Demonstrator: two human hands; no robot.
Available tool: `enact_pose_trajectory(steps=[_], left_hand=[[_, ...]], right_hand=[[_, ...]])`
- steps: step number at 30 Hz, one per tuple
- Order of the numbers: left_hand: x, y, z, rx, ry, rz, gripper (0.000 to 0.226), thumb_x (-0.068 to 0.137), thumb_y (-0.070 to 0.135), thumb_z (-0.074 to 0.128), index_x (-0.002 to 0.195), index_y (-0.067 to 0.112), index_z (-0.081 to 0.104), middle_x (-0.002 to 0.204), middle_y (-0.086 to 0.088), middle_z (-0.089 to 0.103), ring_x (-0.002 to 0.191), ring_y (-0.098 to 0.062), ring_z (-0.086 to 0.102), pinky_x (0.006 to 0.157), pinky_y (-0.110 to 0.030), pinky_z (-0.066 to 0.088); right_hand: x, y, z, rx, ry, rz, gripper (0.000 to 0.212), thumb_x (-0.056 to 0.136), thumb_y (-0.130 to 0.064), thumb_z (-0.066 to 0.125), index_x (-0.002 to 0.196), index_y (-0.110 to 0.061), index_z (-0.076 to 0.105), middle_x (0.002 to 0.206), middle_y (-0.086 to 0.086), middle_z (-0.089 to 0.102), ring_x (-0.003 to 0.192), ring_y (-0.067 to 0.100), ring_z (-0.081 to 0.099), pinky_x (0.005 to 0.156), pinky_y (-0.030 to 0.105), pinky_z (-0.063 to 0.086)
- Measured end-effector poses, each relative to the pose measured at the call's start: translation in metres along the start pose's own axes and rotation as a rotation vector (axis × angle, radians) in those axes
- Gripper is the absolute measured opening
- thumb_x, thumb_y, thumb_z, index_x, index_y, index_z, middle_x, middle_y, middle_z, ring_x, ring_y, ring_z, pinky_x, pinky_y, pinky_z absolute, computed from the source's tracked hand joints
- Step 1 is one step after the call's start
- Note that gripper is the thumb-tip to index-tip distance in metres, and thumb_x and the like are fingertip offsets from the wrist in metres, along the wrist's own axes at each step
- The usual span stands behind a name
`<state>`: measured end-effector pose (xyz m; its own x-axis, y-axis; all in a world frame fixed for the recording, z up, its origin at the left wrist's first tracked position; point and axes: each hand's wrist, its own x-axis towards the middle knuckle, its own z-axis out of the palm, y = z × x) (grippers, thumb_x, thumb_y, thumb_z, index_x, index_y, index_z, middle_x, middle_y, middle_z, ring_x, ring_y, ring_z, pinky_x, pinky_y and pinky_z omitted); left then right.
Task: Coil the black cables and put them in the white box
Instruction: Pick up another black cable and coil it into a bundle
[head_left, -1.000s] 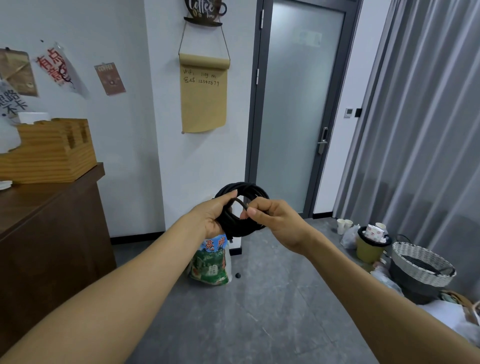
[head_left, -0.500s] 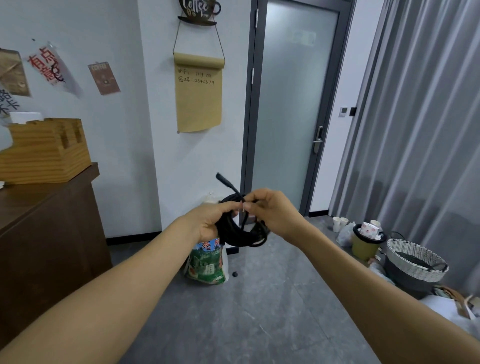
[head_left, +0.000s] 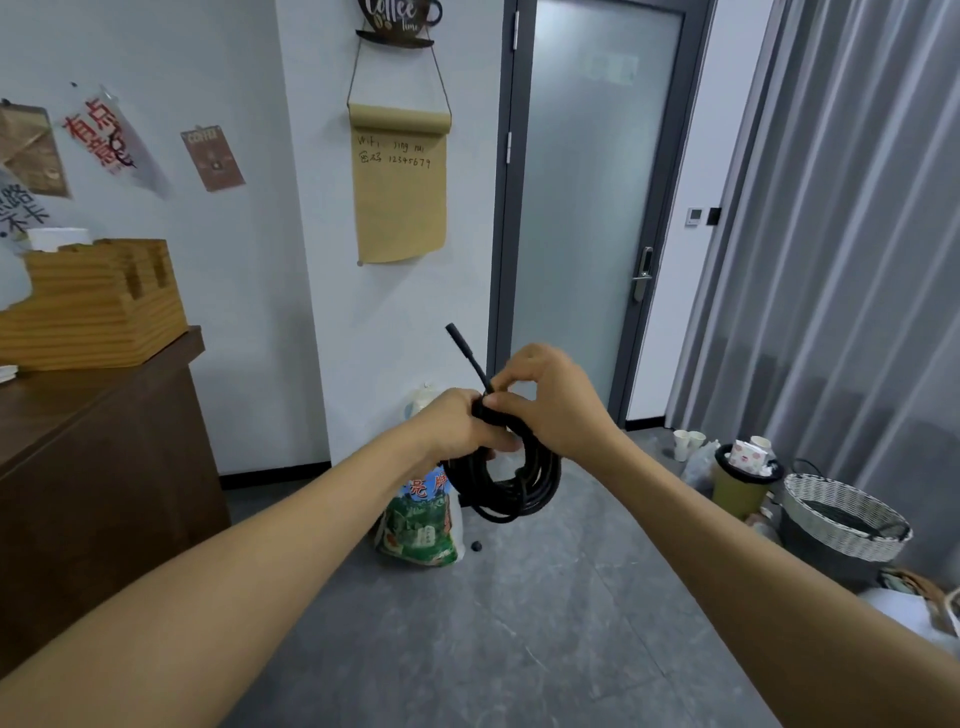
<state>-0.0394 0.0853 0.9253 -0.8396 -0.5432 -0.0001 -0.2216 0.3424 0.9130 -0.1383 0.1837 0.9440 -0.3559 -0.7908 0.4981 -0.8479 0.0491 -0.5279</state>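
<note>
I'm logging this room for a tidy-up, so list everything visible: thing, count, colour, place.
cable coil: 1, black, held mid-air, free end sticking up
sack: 1, green and white, floor by wall
counter: 1, dark brown, left
wooden organiser: 1, light wood, on counter
paper roll: 1, tan, hanging on wall
door: 1, frosted glass, grey frame
curtain: 1, grey, right
woven basket: 1, white and dark, floor right
bin: 1, yellow-green, floor right
left hand: grips coil
right hand: pinches cable at coil top

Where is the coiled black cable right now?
In the head view, the black cable hangs mid-frame, gripped by the left hand and right hand, above the green bag.
</note>
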Motion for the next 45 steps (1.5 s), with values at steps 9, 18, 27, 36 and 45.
enact_pose_trajectory(steps=[9,18,27,36,45], left_hand=[[0.002,0.002,0.002,0.341,-0.153,0.003,0.021,0.068,0.007,0.075,0.082,-0.003,0.063,0.074,-0.011,0.062,0.069,-0.022,0.059,0.066,-0.032,0.049],[-0.001,0.003,-0.004,0.689,0.115,0.202,0.031,0.073,0.024,0.074,0.098,0.021,0.056,0.090,0.004,0.060,0.089,-0.020,0.060,0.077,-0.039,0.052],[0.002,-0.013,-0.005,0.954,-0.021,0.205,0.036,0.081,0.026,0.071,0.104,0.012,0.047,0.098,-0.004,0.057,0.084,-0.019,0.052,0.062,-0.027,0.035],[-0.001,-0.022,-0.011,0.832,-0.053,0.300,0.011,0.089,0.020,0.055,0.093,0.013,0.047,0.078,0.001,0.051,0.067,-0.013,0.045,0.056,-0.022,0.033],[0.008,-0.018,-0.017,0.681,0.000,0.330,0.016,0.088,0.020,0.061,0.096,0.012,0.049,0.080,0.008,0.051,0.069,-0.008,0.047,0.057,-0.017,0.033]], right_hand=[[-0.003,0.017,-0.007,0.321,-0.295,0.184,0.048,0.090,-0.020,0.060,0.135,-0.017,0.044,0.085,-0.005,0.062,0.084,0.015,0.063,0.087,0.031,0.050],[0.000,0.020,-0.005,0.549,-0.211,0.400,0.014,0.092,-0.003,0.052,0.078,-0.002,0.054,0.071,0.012,0.053,0.063,0.020,0.056,0.065,0.031,0.050],[0.005,0.016,0.008,0.348,-0.183,0.384,0.015,0.095,-0.011,0.045,0.081,-0.005,0.047,0.084,0.034,0.054,0.085,0.046,0.065,0.079,0.051,0.056],[-0.003,0.028,0.013,0.476,-0.087,0.461,0.030,0.084,-0.023,0.069,0.100,-0.005,0.052,0.088,0.007,0.056,0.074,0.018,0.059,0.078,0.038,0.052],[0.005,0.019,0.010,-0.177,-0.140,0.078,0.045,0.101,-0.028,0.038,0.073,0.001,0.057,0.084,0.007,0.055,0.070,0.020,0.049,0.067,0.029,0.036]])
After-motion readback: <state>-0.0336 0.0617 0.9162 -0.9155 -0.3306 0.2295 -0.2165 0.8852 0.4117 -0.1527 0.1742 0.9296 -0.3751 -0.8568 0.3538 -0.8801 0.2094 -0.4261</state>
